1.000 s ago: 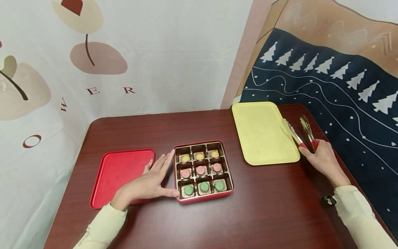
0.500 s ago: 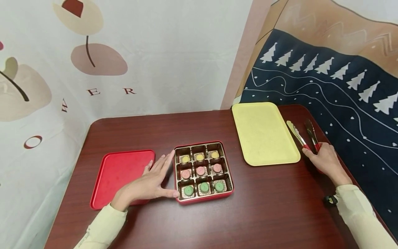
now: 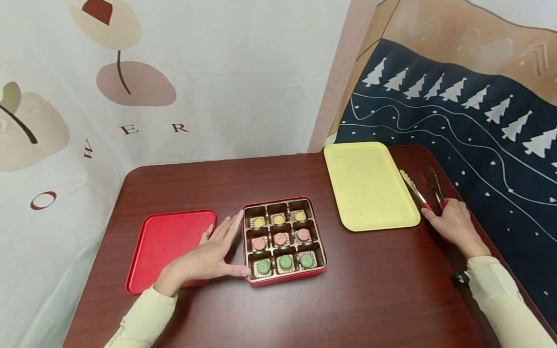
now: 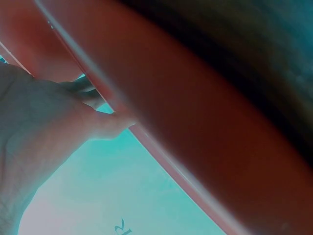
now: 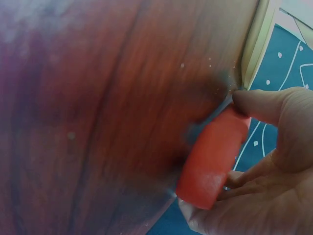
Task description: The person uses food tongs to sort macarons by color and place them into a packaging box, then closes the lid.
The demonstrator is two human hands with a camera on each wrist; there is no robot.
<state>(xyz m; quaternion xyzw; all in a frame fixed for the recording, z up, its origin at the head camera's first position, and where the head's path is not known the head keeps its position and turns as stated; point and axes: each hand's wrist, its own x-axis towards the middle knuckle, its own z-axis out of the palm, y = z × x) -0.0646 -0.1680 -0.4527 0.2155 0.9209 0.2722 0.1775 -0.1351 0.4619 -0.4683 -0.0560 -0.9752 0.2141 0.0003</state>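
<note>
My left hand [image 3: 202, 258] lies with straight, spread fingers along the left side of a red box [image 3: 289, 277]; thumb and a fingertip touch its edge. Inside, a gold-brown divided insert holds rows of small round sweets: yellow ones [image 3: 279, 220] at the back, pink ones [image 3: 280, 239] in the middle, green ones [image 3: 285, 262] in front. At the right, my right hand [image 3: 454, 224] grips red-handled metal tongs [image 3: 434, 184], whose two arms stand spread apart. In the right wrist view, the thumb and fingers surround a red grip [image 5: 210, 161].
A yellow tray [image 3: 370, 188] lies at the back right, directly left of the tongs. Partly under my left forearm and hand is a red tray [image 3: 169, 246]. Printed cloths [image 3: 243, 77] hang behind and beside the brown table [image 3: 348, 290].
The right hand has shifted slightly down and right with the tongs. Their left tip has moved off the yellow tray's surface to its right edge. My left hand has stayed at the box.
</note>
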